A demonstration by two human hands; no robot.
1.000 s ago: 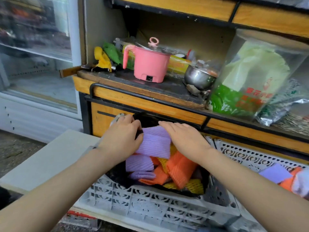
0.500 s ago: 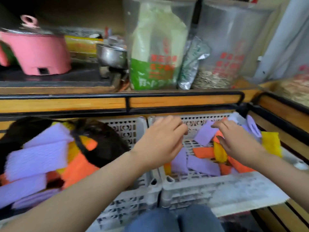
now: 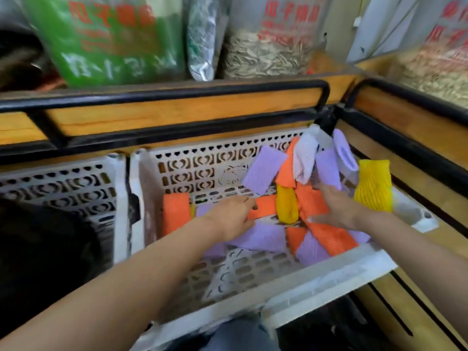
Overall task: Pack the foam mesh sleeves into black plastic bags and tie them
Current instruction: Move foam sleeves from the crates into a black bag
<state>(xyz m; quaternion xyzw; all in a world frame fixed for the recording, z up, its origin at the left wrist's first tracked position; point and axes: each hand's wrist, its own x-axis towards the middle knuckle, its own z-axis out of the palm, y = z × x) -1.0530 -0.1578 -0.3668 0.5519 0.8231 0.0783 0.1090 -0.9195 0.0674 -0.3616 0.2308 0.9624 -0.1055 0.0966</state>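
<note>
Both L hand [image 3: 231, 219], R hand [image 3: 338, 210] (fingers' grip unclear) on sleeves [image 3: 258, 236], seed bags [image 3: 268, 54] behind.

The left hand [image 3: 231, 218] and right hand [image 3: 338, 211] now lie on the foam sleeves [image 3: 329, 236] mid-frame, away from the black bag [image 3: 45, 249].

Both our forearms reach forward and down; left hand [image 3: 231, 219] knuckles up, fingers loosely bent, grip unclear; right hand [image 3: 336, 210] palm down, fingers flat
</note>
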